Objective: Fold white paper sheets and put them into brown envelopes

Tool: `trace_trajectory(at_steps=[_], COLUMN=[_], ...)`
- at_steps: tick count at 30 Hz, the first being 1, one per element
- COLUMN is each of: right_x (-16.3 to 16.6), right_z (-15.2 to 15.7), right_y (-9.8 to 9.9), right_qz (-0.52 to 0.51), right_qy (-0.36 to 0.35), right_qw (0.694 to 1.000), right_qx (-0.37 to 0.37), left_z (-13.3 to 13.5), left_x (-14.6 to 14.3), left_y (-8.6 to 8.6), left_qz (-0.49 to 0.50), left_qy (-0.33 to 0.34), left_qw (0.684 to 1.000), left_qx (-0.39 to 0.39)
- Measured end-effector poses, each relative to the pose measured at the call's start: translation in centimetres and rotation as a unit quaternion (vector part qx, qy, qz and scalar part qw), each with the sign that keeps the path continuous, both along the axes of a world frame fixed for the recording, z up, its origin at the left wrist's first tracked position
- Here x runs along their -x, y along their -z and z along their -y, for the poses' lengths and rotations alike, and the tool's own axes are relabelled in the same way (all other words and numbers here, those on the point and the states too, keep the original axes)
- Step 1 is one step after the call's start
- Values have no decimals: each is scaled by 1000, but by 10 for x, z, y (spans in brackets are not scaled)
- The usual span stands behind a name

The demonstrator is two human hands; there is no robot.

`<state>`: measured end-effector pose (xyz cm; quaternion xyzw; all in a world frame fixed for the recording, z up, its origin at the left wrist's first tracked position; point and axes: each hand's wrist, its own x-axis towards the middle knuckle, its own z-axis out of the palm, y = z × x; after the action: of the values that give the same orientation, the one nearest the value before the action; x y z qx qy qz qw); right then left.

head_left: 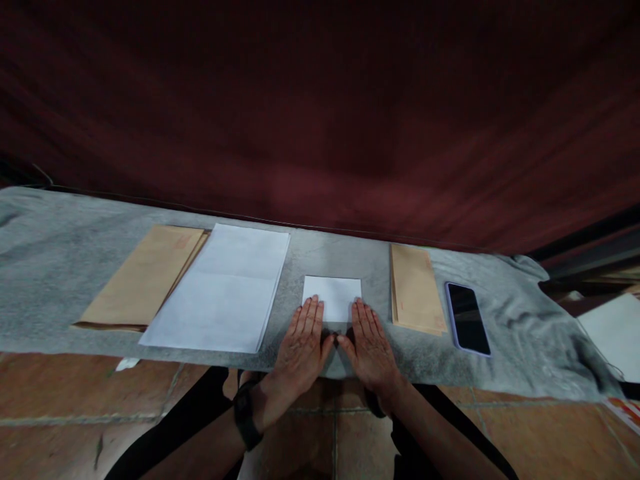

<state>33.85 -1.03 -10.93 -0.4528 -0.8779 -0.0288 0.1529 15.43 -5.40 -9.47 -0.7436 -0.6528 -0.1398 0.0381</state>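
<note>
A small white folded-looking sheet of paper point(333, 291) lies flat on the grey cloth, straight in front of me. My left hand point(302, 343) rests palm down with its fingertips on the paper's near left corner. On the near right corner lie the fingertips of my right hand point(370, 347), also flat. Both hands have their fingers stretched out, and the thumbs point toward each other just below the paper. To the left is a stack of large white paper sheets point(225, 290). Brown envelopes point(417, 287) lie in a small pile to the right.
Larger brown envelopes point(145, 273) lie at the left, partly under the white sheets. A phone point(468, 318) with a dark screen sits right of the small envelopes. The grey cloth point(45, 267) covers a narrow surface, with a dark red curtain point(320, 133) behind it.
</note>
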Motion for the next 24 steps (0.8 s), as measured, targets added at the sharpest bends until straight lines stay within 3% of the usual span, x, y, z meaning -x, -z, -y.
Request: trace_trajectory(at_steps=[8, 13, 19, 24], right_x=[-5, -1, 27, 44], right_z=[-3, -8, -18, -28], right_y=[3, -8, -29, -21], right_qz=[-29, -46, -46, -39], right_qy=[10, 39, -24, -35], right_qw=[1000, 998, 996, 993], right_qx=[-6, 7, 76, 106], left_z=[-1, -10, -27, -38], left_x=[9, 9, -9, -15], left_y=[0, -5, -2, 13], left_qz=[10, 12, 25, 11], left_qy=[-28, -53, 51, 55], left_qw=[1000, 998, 998, 998], left_qx=[4, -12, -10, -5])
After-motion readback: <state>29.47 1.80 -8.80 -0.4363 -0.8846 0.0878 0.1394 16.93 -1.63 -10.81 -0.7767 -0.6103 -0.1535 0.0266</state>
